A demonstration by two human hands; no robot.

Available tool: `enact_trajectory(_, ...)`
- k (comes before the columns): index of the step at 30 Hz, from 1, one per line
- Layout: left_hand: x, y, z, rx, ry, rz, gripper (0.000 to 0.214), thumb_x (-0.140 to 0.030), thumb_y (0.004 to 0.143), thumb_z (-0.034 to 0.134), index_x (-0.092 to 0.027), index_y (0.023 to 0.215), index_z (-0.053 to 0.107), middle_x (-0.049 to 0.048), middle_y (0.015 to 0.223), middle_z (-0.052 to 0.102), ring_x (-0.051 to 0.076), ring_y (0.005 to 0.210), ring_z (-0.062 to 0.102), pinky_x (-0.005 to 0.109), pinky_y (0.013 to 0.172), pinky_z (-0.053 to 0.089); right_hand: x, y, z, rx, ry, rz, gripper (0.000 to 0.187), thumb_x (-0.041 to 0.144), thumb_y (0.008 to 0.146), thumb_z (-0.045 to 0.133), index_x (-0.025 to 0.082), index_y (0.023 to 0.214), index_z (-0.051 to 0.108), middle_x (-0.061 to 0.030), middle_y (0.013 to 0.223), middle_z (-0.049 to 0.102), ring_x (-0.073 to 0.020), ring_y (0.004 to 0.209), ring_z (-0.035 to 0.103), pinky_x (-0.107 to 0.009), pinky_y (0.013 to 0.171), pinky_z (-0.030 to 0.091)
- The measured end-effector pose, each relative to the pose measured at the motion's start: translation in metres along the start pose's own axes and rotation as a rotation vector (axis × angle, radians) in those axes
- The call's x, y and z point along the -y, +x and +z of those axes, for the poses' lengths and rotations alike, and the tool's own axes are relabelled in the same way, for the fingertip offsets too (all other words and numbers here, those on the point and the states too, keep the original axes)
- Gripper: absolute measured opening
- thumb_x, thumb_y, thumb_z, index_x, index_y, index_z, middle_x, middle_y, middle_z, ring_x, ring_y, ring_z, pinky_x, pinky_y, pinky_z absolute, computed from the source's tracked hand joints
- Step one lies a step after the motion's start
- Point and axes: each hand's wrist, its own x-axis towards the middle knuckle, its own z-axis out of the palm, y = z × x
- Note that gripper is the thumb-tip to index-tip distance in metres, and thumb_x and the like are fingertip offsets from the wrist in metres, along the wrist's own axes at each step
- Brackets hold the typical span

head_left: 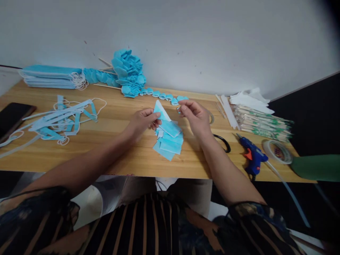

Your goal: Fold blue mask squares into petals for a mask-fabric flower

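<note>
- Striped dark clothing (pixel 143 226) lies nearest the camera, just short of the front edge of the tabletop (pixel 132 164); anything slipping over that edge would likely drop out of easy reach.
- Pinched between thumb and fingers of the left hand (pixel 145 120), a folded blue piece (pixel 161 110) stands above the pile of cut blue pieces (pixel 170 148); a loosened pinch could let the fold spring open.
- Narrowly drawn fingertips of the right hand (pixel 195 115) sit at a small pale bit (pixel 178 110); whether they grip it, I cannot tell.
- Beyond them, the row of small folded pieces (pixel 162 95) runs close, so a forward reach might knock it out of line.
- Swinging the right forearm (pixel 225 166) outward risks catching the black loop handle (pixel 225 143) or, farther out, the glue gun (pixel 252 154); whether that is hot does not show.
- Bare tabletop between the left hand and the strap heap (pixel 63 122) gives some room; only a narrow strip separates the pile from the front edge.
</note>
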Motion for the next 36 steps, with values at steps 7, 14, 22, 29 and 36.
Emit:
enact_trajectory(7,0.000,-0.003,0.000,0.016,-0.040,-0.003,0.028,-0.036,0.084,0.075,-0.016,0.071,0.061,0.0027,0.068,0.067,0.010,0.057,0.057,0.022,0.056,0.045,0.030,0.011,-0.053,-0.159,-0.217,-0.135,0.039,0.060,0.099,0.056,0.028,0.115,0.071,-0.0040,0.095,0.070,-0.0151,0.085,0.068,-0.029,0.068,0.057)
enact_trajectory(14,-0.002,0.000,0.000,-0.023,-0.053,-0.007,0.024,-0.026,0.087,0.070,-0.017,0.067,0.060,0.0015,0.064,0.066,0.009,0.054,0.056,0.022,0.054,0.043,0.033,-0.022,-0.074,-0.215,-0.180,-0.080,0.026,0.049,0.094,0.069,0.026,0.106,0.073,-0.0015,0.086,0.070,-0.0130,0.073,0.066,-0.028,0.065,0.058)
enact_trajectory(22,-0.002,0.000,0.002,0.005,-0.017,0.025,0.029,-0.029,0.085,0.074,-0.017,0.066,0.056,0.0006,0.060,0.065,0.007,0.049,0.053,0.020,0.050,0.040,0.030,-0.119,-0.051,-0.372,-0.224,-0.007,0.032,0.050,0.096,0.064,0.023,0.109,0.074,-0.0021,0.082,0.072,-0.0133,0.063,0.061,-0.028,0.057,0.051)
enact_trajectory(29,0.000,0.005,-0.004,0.032,-0.058,0.053,0.035,-0.032,0.083,0.076,-0.019,0.063,0.050,-0.0033,0.051,0.055,0.006,0.044,0.044,0.020,0.044,0.033,0.014,-0.159,-0.031,-0.195,-0.403,0.066,0.027,0.042,0.096,0.061,0.022,0.087,0.076,-0.0002,0.063,0.067,-0.0157,0.055,0.059,-0.030,0.057,0.047)
enact_trajectory(36,-0.004,0.003,-0.003,0.064,-0.046,0.061,0.038,-0.036,0.080,0.078,-0.019,0.061,0.051,-0.0028,0.052,0.055,0.006,0.045,0.045,0.021,0.045,0.032,0.012,-0.157,-0.028,-0.171,-0.564,-0.072,0.027,0.038,0.098,0.058,0.023,0.085,0.076,-0.0039,0.068,0.074,-0.0191,0.059,0.066,-0.032,0.060,0.049)
